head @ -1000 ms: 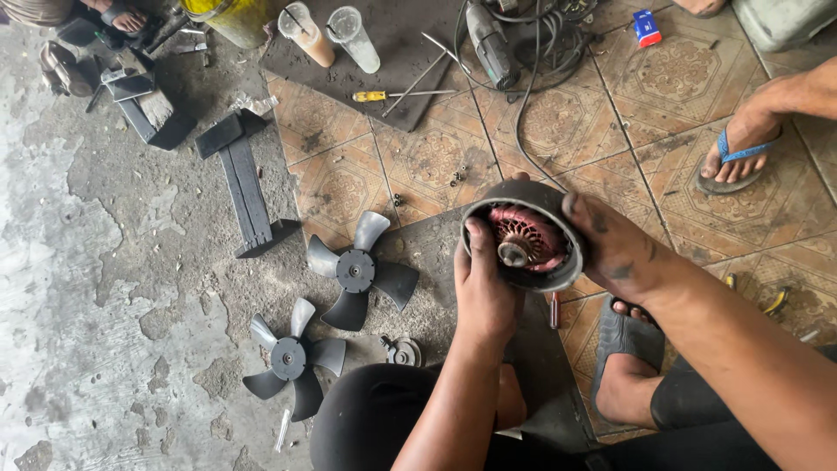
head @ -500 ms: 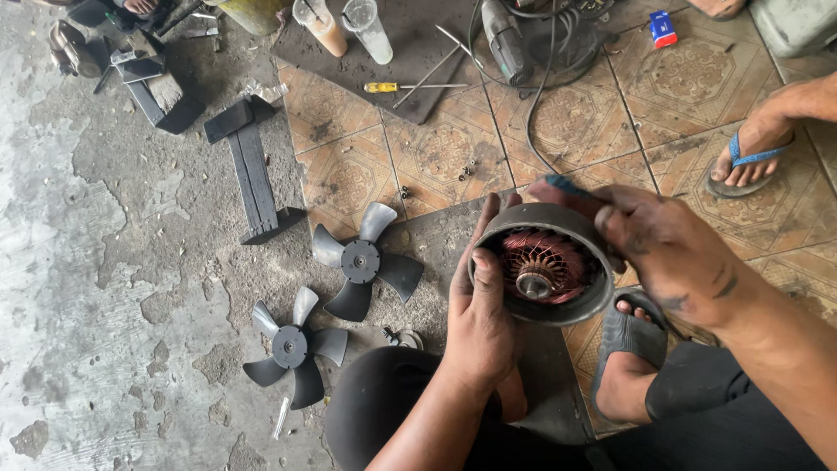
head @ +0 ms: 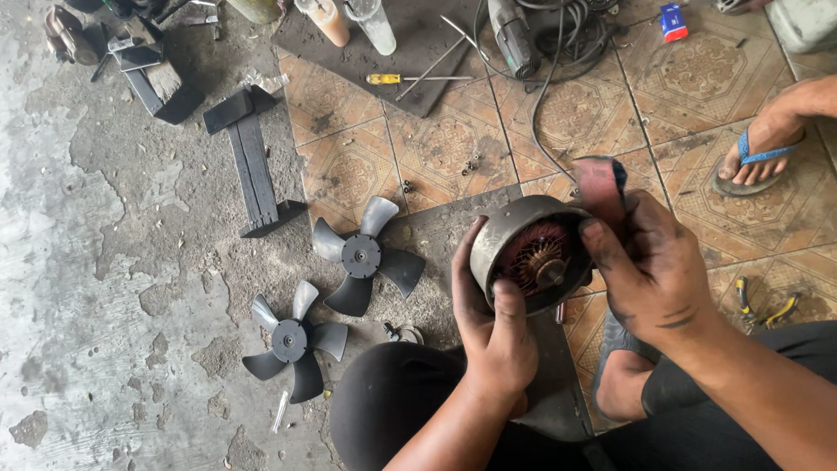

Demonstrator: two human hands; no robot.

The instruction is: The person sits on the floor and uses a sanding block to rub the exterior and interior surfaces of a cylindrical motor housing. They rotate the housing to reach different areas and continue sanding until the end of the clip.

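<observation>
Copper-coloured windings show inside the motor housing (head: 529, 253), a round grey metal can held up over the person's lap with its open end facing the head camera, and a short shaft sticks out of the middle. Only one view here, so that's all there is to go on.

Left hand (head: 495, 336) is wrapped around the lower left edge of the housing, thumb hooked over the rim at the front and fingers curled behind it, so it's pretty well closed on the thing. Right hand (head: 649, 266) is on the right side of the housing, fingers bent and pinching a reddish strip of sandpaper (head: 600, 185) against the outer wall near the top. Both hands are grimy and dark with grease.

Down on the floor to the left are two black fan blades, one (head: 362, 255) lying at the edge of the tiles and another (head: 290, 340) on the bare concrete just below it, near each other but not touching. A black bracket (head: 253, 166) lies further up on the concrete. Up top there's a yellow-handled screwdriver (head: 388, 78) on a dark mat (head: 418, 35), next to a power tool (head: 510, 35) with its cable looping down across the patterned tiles. Somebody else's foot in a blue sandal (head: 754, 161) sits at the right edge, well apart from the work.
</observation>
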